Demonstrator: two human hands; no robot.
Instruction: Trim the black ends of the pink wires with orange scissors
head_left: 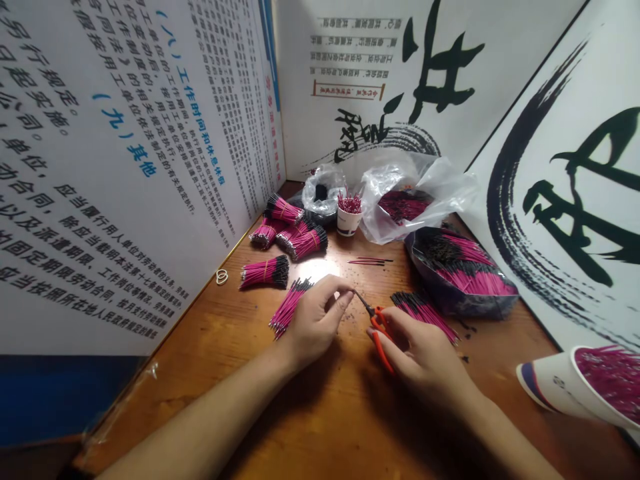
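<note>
My right hand grips a pair of scissors with orange handles and dark blades, which point up and left. My left hand is closed in a pinch at the blade tips; what its fingers hold is too small or hidden to make out. Beside my left hand lies a loose pile of magenta wires with black ends. Another pile of magenta and black wires lies just beyond my right hand. A few single wires rest on the table past the scissors.
Several banded wire bundles stand at the back left, near white rings. Behind are a paper cup of wires and a clear plastic bag. A dark wire-filled bag and a tilted cup occupy the right. Printed panels wall the table.
</note>
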